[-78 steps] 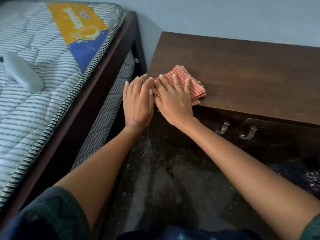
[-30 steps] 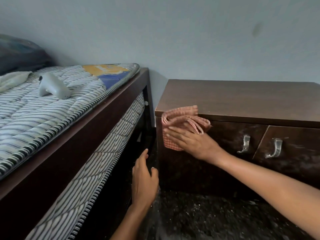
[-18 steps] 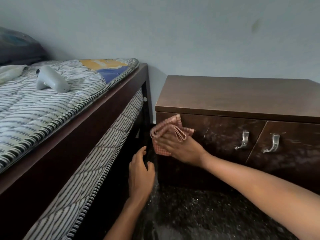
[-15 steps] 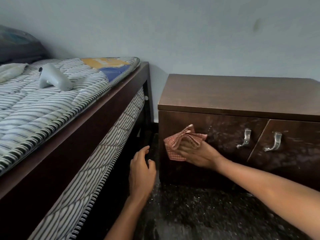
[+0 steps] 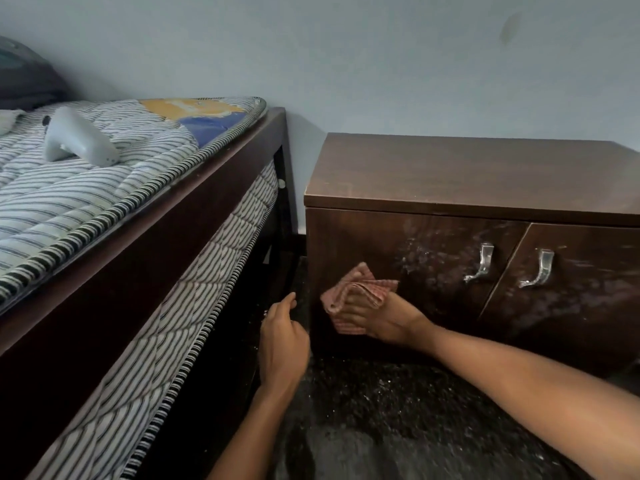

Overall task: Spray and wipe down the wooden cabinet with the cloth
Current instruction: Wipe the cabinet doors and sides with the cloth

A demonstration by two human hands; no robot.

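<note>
The dark wooden cabinet (image 5: 467, 174) stands against the wall, its two front doors flecked with spray droplets. My right hand (image 5: 384, 320) presses a folded red-checked cloth (image 5: 356, 292) flat against the lower left part of the left door. My left hand (image 5: 282, 337) hovers low in the gap between bed and cabinet, fingers loosely curled and holding nothing. A pale grey spray bottle (image 5: 78, 138) lies on its side on the mattress at the far left.
A bed with a striped mattress (image 5: 86, 195) and dark wooden frame (image 5: 194, 202) runs along the left, close to the cabinet. Two metal door handles (image 5: 479, 263) sit to the right of the cloth. Dark speckled floor (image 5: 398, 410) lies below.
The cloth came off the cabinet top and down onto the left door front, moving lower with my right hand. My left hand dropped into the gap beside the cabinet.
</note>
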